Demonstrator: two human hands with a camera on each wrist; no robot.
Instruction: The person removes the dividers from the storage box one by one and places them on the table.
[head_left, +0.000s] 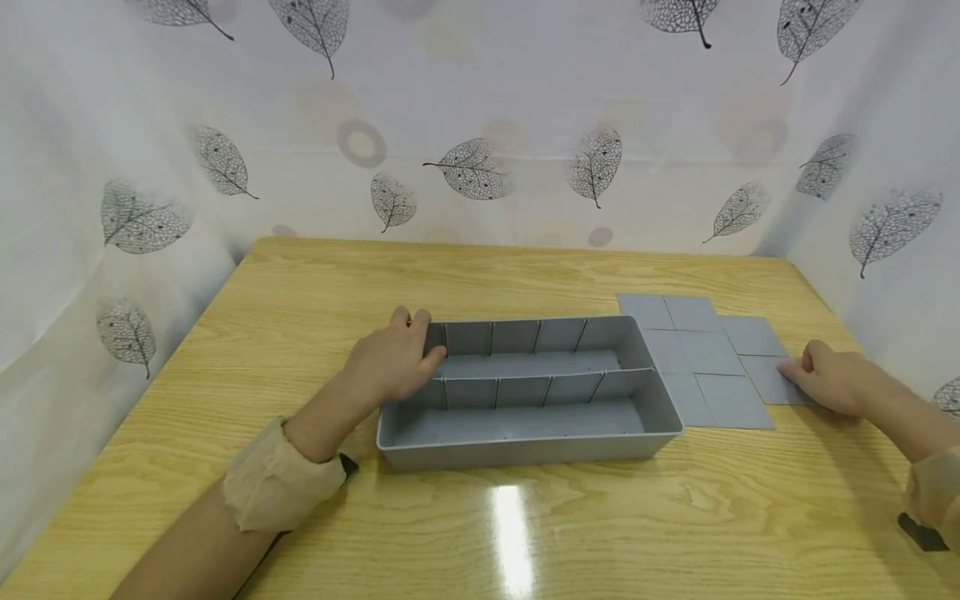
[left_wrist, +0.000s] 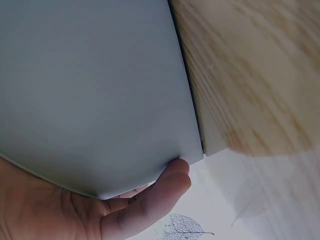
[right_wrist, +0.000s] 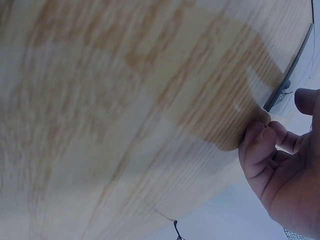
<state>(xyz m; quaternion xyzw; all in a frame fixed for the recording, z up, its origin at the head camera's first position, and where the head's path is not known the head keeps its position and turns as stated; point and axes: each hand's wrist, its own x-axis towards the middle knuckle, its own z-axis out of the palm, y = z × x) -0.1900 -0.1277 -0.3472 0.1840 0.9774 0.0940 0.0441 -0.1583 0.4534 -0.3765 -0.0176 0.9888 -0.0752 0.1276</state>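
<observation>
A grey rectangular box (head_left: 525, 450) stands on the table, split lengthwise by a thin wall into two long compartments with vertical ribs. My left hand (head_left: 393, 358) grips its far left corner, thumb over the inner side. In the left wrist view, fingers (left_wrist: 150, 207) curl against the box's grey outer wall (left_wrist: 95, 100). To the right lie several flat grey square panels (head_left: 716, 354). My right hand (head_left: 836, 379) is at the right edge of the nearest right-hand panel (head_left: 767, 385). In the right wrist view, its bent fingers meet the tabletop beside the thin panel edge (right_wrist: 290, 70), thumb apart from them.
The wood-grain table (head_left: 240, 375) carries the box and panels, which lie side by side close to the box's right end. A pale curtain with leaf prints (head_left: 480, 100) hangs behind the table and along both sides.
</observation>
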